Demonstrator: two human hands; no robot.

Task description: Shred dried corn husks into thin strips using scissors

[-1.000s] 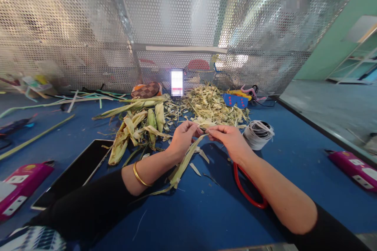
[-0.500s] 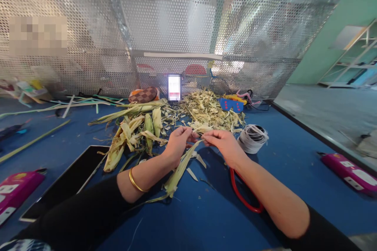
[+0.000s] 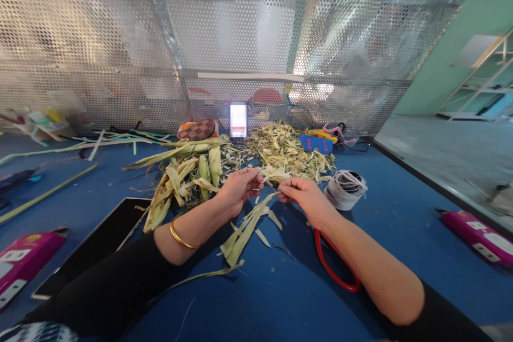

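Note:
My right hand (image 3: 301,199) pinches the upper end of a pale green corn husk strip (image 3: 250,227). The husk slants down toward me, its wider, split lower end over the blue table. To its left, my left hand (image 3: 242,188) is closed with thumb and fingertips together; anything between them is too small to make out. Small husk scraps (image 3: 262,238) lie beneath the hands. A thin, stringy husk piece (image 3: 200,276) rests nearer to me. Under my right forearm shows a red curved loop (image 3: 334,273), partly hidden.
Whole husks (image 3: 176,187) lie at the left, with a heap of shredded husk (image 3: 286,152) behind my hands. A roll of white cord (image 3: 345,190) stands at right. A black tablet-like panel (image 3: 94,246) and magenta power strips (image 3: 479,238) flank my arms. Perforated metal panels (image 3: 240,26) rise behind.
My hands have moved apart, the left one shifting slightly left and away from the husk. The husk's lower end has spread, and the thin piece near it now lies separate.

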